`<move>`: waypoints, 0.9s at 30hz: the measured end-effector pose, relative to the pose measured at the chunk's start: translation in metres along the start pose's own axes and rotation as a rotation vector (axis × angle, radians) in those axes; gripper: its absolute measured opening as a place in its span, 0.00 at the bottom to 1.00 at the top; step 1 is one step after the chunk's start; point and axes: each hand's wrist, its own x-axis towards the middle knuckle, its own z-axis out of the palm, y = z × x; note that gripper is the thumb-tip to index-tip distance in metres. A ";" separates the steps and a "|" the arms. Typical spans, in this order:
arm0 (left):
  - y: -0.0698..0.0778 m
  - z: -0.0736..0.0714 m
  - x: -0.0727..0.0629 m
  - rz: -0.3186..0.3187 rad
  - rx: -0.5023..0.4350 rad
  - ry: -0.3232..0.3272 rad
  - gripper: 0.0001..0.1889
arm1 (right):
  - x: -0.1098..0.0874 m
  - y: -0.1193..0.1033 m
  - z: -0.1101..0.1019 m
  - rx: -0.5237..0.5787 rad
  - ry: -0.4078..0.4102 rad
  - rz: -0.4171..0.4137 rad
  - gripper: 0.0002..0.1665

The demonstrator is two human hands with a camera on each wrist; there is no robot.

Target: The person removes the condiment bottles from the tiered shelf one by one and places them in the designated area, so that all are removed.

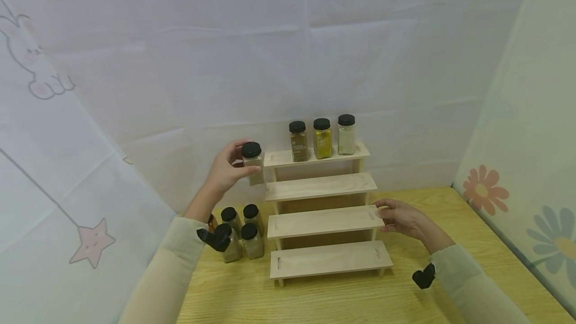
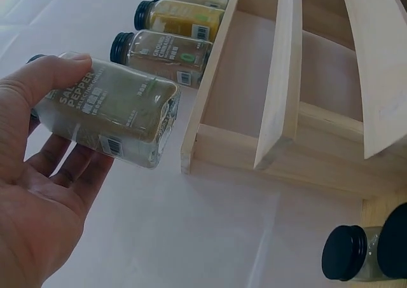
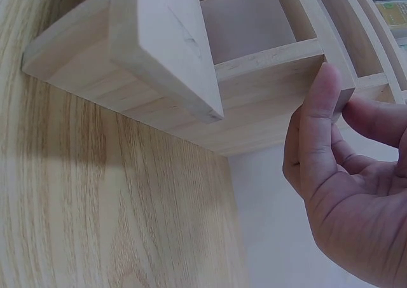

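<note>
My left hand [image 1: 226, 166] grips a spice jar [image 2: 117, 103] with a black lid, labelled as salt and pepper. It is held in the air just left of the top step of a wooden tiered rack [image 1: 325, 221]. In the left wrist view the thumb lies along one side of the jar and fingers support the other. On the top step stand a brown ground cinnamon jar [image 1: 299, 145], a yellow jar [image 1: 322, 142] and a pale jar [image 1: 346, 139]. My right hand [image 1: 407, 220] pinches the right end of the second step from the bottom [image 3: 340, 78] between thumb and fingers.
Several black-lidded jars [image 1: 252, 244] stand on the wooden table [image 1: 234, 296] left of the rack, below my left forearm. Part of an amber item shows behind the left wrist. A white cloth wall [image 1: 202, 89] rises behind the rack, and a flowered panel [image 1: 517, 139] borders the right.
</note>
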 end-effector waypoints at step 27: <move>-0.022 -0.035 -0.048 -0.016 0.032 -0.034 0.39 | 0.000 0.001 -0.001 0.006 0.006 -0.006 0.27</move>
